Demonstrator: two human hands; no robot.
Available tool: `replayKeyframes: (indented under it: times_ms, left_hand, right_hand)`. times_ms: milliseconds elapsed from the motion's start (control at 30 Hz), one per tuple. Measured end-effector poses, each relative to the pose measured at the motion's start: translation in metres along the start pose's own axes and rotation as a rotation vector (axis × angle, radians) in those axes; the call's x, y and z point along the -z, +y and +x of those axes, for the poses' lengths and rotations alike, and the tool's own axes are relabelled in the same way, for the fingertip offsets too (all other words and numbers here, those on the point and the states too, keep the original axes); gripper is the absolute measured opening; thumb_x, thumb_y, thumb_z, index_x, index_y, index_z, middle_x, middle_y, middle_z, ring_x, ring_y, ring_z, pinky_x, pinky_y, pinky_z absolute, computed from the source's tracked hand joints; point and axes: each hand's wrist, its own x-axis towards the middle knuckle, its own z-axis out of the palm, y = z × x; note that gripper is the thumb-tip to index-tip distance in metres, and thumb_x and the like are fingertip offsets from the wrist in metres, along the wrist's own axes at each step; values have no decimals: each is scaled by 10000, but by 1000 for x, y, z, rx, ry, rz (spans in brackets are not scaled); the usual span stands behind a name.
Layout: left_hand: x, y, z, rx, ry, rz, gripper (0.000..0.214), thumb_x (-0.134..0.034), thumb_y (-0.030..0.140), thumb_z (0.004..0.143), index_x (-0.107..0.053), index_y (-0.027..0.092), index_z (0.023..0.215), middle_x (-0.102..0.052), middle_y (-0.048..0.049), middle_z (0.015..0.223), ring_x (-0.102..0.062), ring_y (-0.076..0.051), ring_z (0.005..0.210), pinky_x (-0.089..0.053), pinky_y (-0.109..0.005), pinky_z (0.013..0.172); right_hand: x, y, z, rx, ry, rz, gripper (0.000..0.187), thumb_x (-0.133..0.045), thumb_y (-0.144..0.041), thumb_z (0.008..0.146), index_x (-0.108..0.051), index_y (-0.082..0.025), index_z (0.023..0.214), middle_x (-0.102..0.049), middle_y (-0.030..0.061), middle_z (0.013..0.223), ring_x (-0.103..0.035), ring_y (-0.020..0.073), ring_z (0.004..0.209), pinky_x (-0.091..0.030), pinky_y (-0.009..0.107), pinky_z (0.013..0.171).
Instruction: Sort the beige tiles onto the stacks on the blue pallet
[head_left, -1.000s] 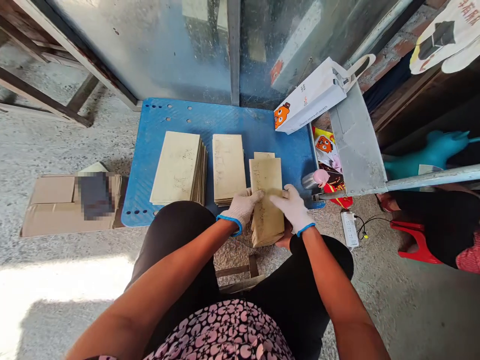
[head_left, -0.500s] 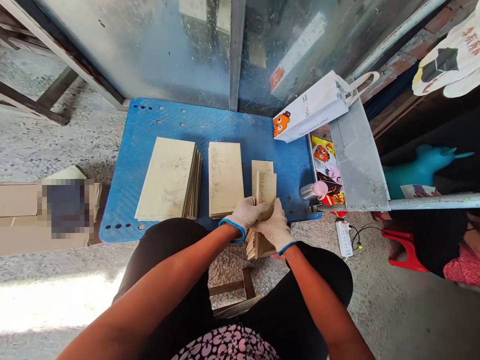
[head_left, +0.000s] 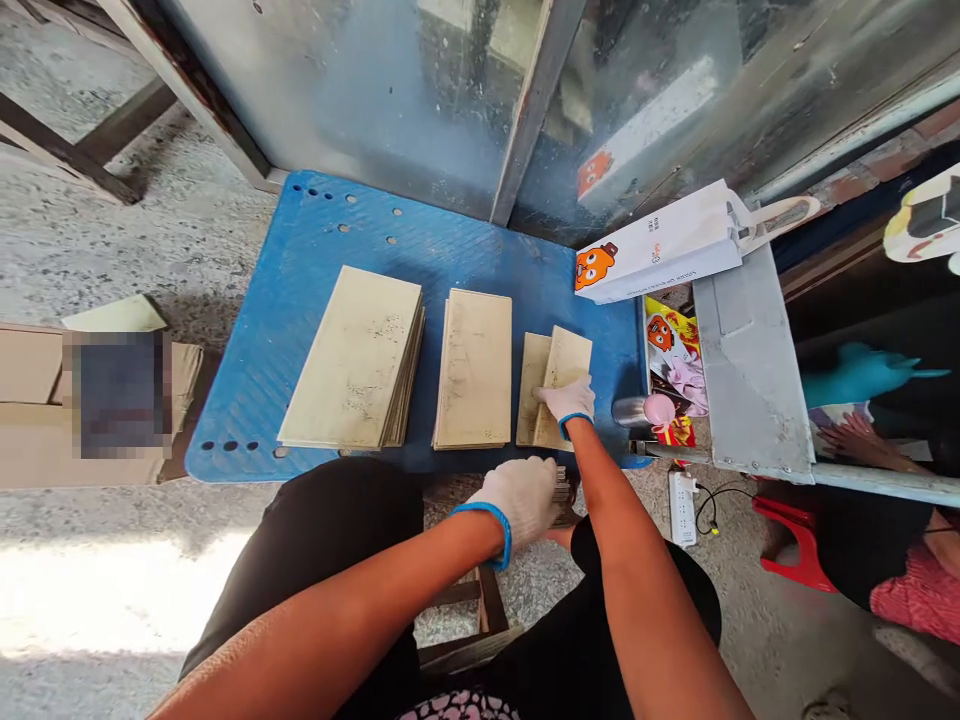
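Bag (head_left: 652, 250) and bottle (head_left: 631, 411) sit at the table's (head_left: 251, 400) right end, two stacks (head_left: 352, 365) further left. Right hand (head_left: 570, 400) spans a board (head_left: 571, 350) there, gripping its sides — left hand (head_left: 517, 498) curls round a bundle (head_left: 561, 487), nearer the knees.

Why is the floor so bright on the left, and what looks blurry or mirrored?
Head view: strong light, probably sun, whitens the speckled grey floor at lower left; head view: coarse dark squares cover part of the brown cardboard box; head view: the shiny grey panel reflects the white paper bag; head view: the stacked pale rectangular boards look fairly sharp.
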Motion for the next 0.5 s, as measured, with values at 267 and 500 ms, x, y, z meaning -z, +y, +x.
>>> replayKeyframes:
  times_ms: [267,500]
  left_hand:
    - [6,-11,-6,-11,-26,109,384,-609,235,834,-618,95,1192,-688,-229,1053,-685,-371,993,-557,-457,802]
    - [11,-13,-9,2,-55,108,370,-592,195,841,-630,87,1193,-682,-228,1057,-684,-372,975,-555,-468,821]
  right_hand:
    - [-32,-20,3,-91,11,-78,1262,-881,-504,491,-228,-123,1502,-447,307,1400,-537,406,1239,-477,524,952]
    - [-41,-22,2,-48,-10,-195,1268,-804,-602,600,-114,-88,1531,-395,341,1416,-514,412,1263,-483,520,932]
